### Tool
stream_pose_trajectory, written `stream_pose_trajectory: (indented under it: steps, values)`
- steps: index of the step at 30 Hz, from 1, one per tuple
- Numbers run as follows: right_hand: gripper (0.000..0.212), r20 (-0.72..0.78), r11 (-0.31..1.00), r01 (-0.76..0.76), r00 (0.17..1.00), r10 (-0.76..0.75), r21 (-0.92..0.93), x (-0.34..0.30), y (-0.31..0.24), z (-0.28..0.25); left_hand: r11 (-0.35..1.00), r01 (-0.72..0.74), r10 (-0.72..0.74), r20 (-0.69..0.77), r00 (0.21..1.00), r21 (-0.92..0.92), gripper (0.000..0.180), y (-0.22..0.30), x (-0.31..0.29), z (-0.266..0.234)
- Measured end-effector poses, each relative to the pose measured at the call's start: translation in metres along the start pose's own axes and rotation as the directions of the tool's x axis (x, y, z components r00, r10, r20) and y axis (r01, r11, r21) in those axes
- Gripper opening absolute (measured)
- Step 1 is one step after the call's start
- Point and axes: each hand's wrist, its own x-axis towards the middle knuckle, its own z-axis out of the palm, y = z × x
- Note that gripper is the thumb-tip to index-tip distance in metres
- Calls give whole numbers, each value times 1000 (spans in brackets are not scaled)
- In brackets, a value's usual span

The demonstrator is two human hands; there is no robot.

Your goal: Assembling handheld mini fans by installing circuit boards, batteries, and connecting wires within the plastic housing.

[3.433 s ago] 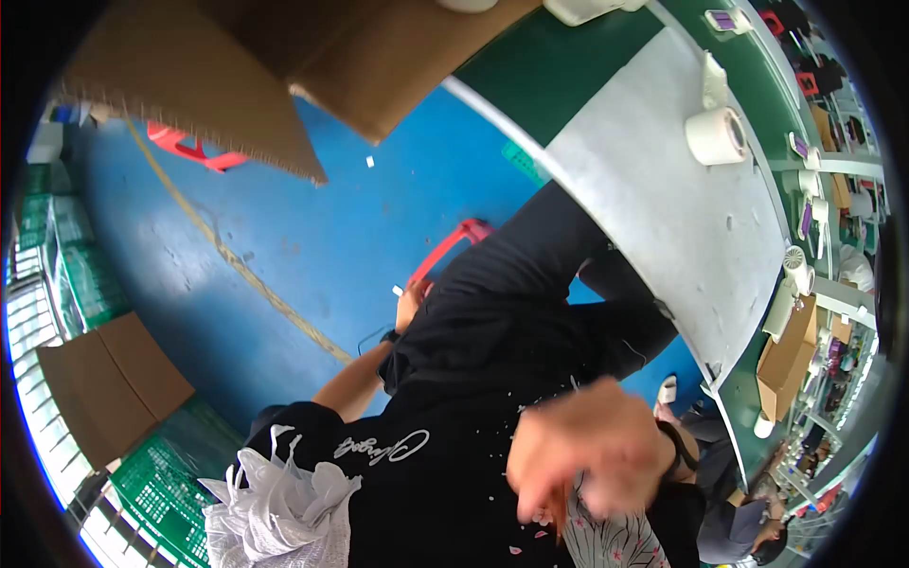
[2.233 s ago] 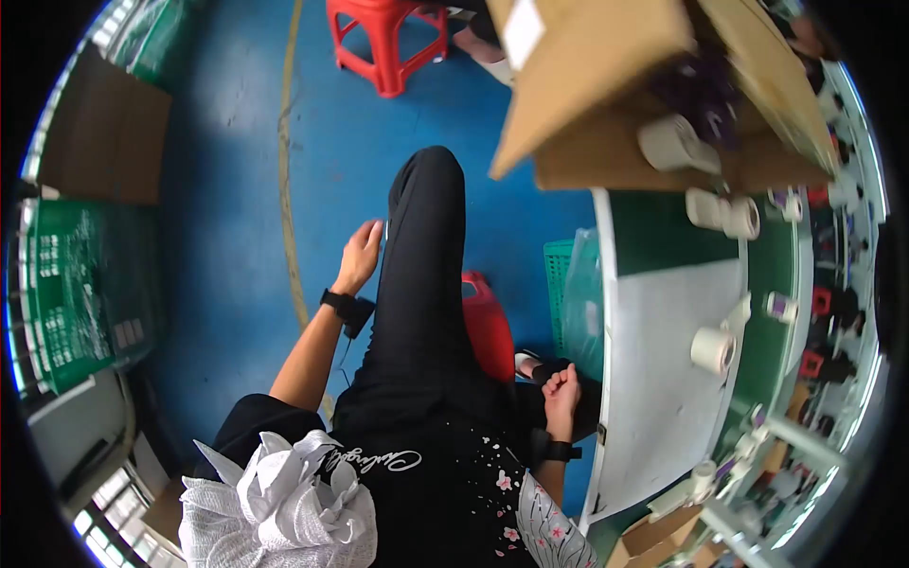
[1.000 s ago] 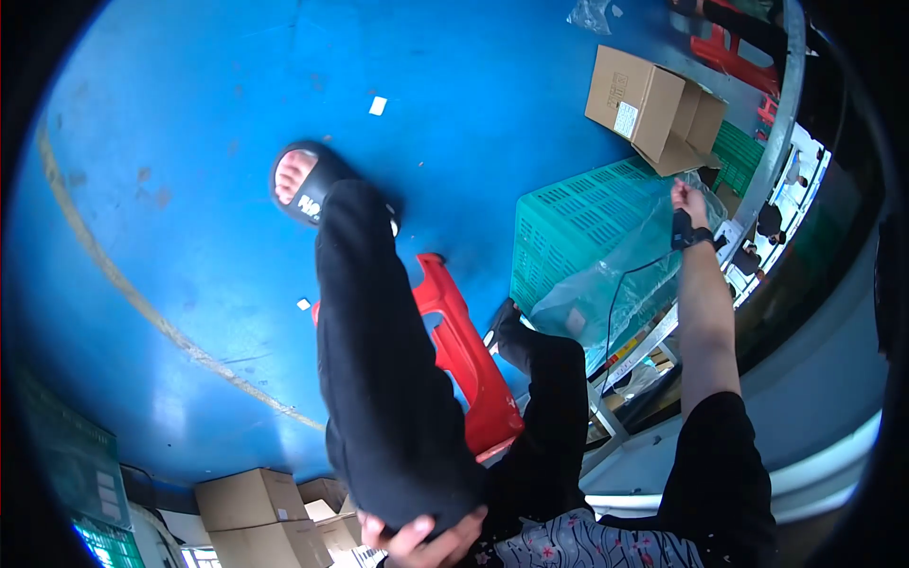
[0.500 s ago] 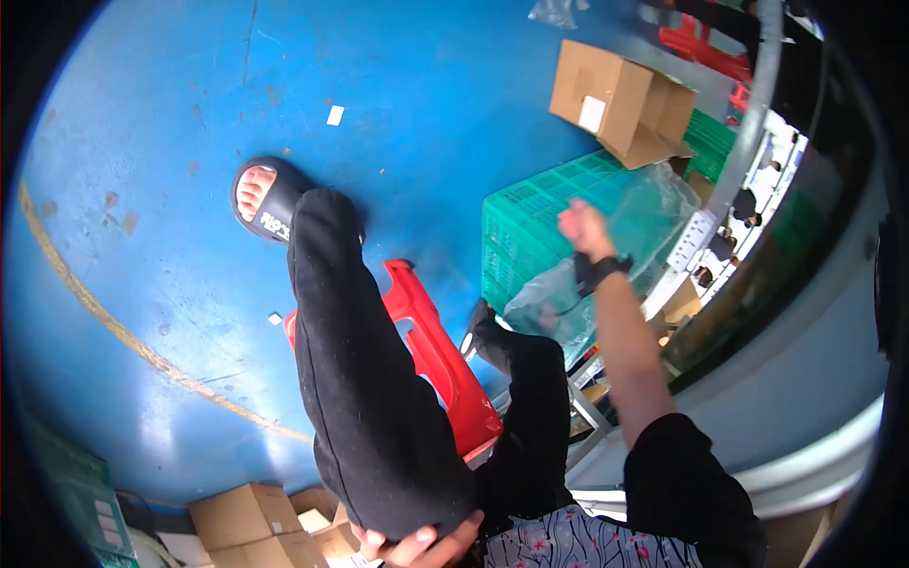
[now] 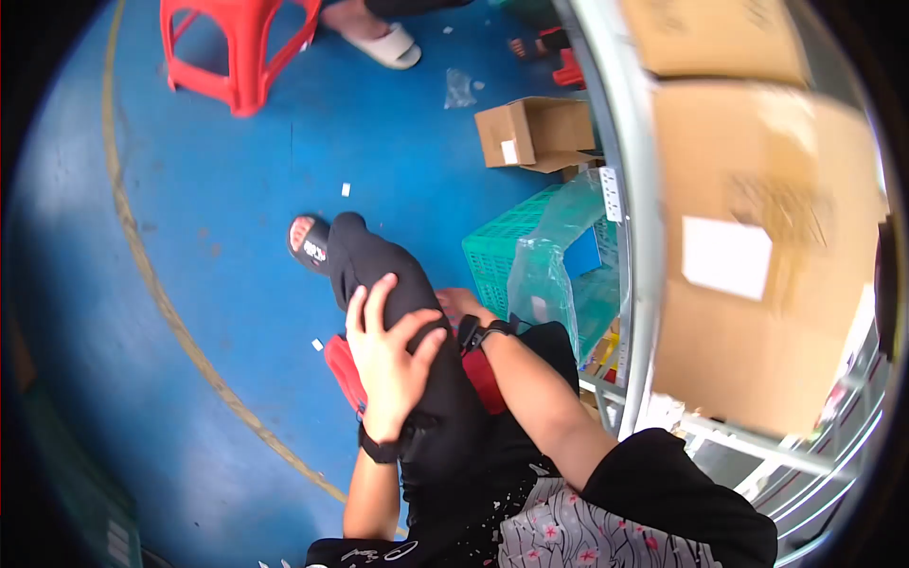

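My left hand (image 5: 386, 355) lies with fingers spread on the black trouser leg (image 5: 445, 398) of my bent leg, near the knee. On the other side of that leg is my right hand (image 5: 460, 304), against the cloth, its fingers partly hidden. Neither hand visibly holds an object. Beneath me, parts of a red plastic stool (image 5: 346, 371) show on both sides of the leg. My foot in a black slide sandal (image 5: 308, 244) rests on the blue floor. Right of my right hand stands a green plastic crate (image 5: 485, 276) with a clear plastic bag (image 5: 542, 284) draped over it.
An open cardboard box (image 5: 505, 133) sits behind the crate. Along the right runs a metal rack (image 5: 644, 284) carrying large cardboard boxes (image 5: 724, 364), with a white power strip (image 5: 611, 194) on its post. Another red stool (image 5: 241, 57) and a person's foot in a white slipper (image 5: 390, 47) are at the far end.
My left hand has come up from the lower edge onto the leg. My right hand has dropped from above the crate to beside the leg. The view has shifted, showing the rack's boxes.
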Motion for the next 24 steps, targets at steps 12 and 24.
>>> stream_pose_trajectory:
  steps: [12, 24]
  values:
    - [43, -277, 958, 284, 925, -262, 44, -205, 96, -33, 955, -183, 161, 111, 981, 233, 26, -37, 0, 36]
    - [42, -196, 650, 735, 678, -708, 193, -404, 207, -11, 583, -654, 256, 655, 711, 482, 45, 65, -21, 107]
